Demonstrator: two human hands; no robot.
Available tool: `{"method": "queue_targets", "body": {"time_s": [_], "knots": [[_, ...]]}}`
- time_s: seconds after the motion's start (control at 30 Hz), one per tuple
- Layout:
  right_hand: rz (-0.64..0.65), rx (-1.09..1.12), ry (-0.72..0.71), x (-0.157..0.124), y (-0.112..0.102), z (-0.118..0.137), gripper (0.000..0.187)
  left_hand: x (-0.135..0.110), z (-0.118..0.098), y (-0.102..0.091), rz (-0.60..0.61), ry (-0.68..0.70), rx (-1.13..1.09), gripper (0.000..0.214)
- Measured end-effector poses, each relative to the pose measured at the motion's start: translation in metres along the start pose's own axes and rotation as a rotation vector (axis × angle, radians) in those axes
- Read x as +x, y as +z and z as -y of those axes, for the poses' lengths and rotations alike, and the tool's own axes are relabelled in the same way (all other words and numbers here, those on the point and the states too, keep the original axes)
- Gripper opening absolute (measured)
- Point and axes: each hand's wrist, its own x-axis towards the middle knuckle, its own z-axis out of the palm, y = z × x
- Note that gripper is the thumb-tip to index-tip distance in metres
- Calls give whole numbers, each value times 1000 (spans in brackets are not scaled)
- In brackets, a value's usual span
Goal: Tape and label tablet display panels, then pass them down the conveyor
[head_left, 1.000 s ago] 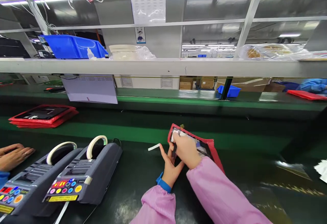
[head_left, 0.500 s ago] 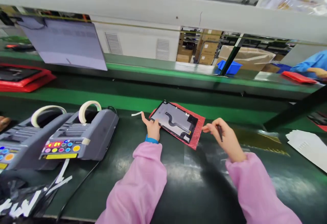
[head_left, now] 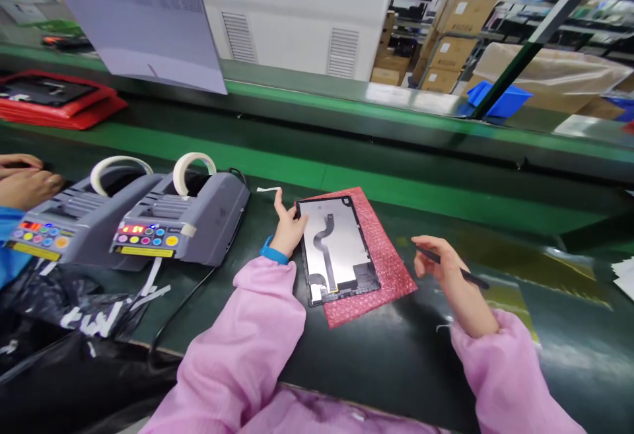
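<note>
A tablet screen (head_left: 341, 242) lies back side up, with a curved dark ribbon cable (head_left: 324, 246) across its silvery back. Under it is a red bubble-wrap sheet (head_left: 391, 269). My left hand (head_left: 288, 228) is at the screen's upper left edge, fingers apart, the thumb touching the edge. A short white tape strip (head_left: 267, 189) clings to its raised index fingertip. To the right of the bubble wrap, clear of the screen, my right hand (head_left: 446, 272) is closed around a slim black tool (head_left: 475, 279), which lies across the palm.
Two grey tape dispensers (head_left: 163, 222) with white rolls stand at left, tape scraps (head_left: 99, 318) before them. Another person's hands (head_left: 30, 180) are beyond. Red padded bags (head_left: 64, 107) are stacked back left. Yellowish film (head_left: 535, 265) lies at right; a green ledge (head_left: 347, 100) runs behind.
The screen and bubble wrap have turned clockwise, so the screen stands more upright in view. The black tool lies flatter in my right hand. The camera view has tilted down and shifted.
</note>
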Motion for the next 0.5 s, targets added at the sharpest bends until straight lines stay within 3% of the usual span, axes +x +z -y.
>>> {"method": "queue_targets", "body": {"time_s": [0.17,0.23,0.37,0.5], "knots": [[124,172,172,-16,42,-8,28,-14,17,2,-2,426,474,99],[143,247,223,-24,58,-14,29,-23,16,1,92,542,629,91],[123,231,287,-34,76,-22,31,-41,1,2,365,678,706,90],[142,131,330,-38,83,-18,28,-50,-11,6,507,767,763,96]]}}
